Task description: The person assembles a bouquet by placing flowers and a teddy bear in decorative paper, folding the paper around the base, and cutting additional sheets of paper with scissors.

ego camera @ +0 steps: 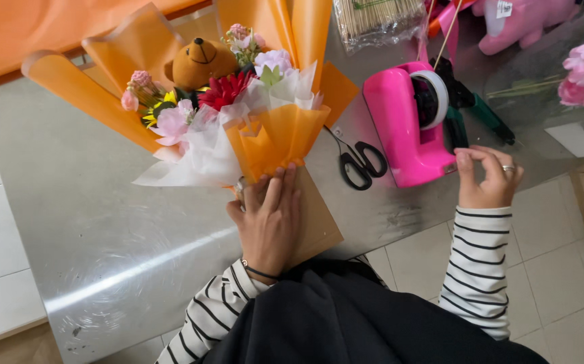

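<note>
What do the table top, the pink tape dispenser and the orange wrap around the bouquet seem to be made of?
Table top: probably brushed metal; grey with dull streaky glare.
Pink tape dispenser: likely moulded plastic; smooth and glossy.
Orange wrap: apparently thin matte paper or film; it holds folds and looks slightly translucent.

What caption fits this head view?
Left hand presses bouquet on table; right hand reaches pink tape dispenser.
</note>
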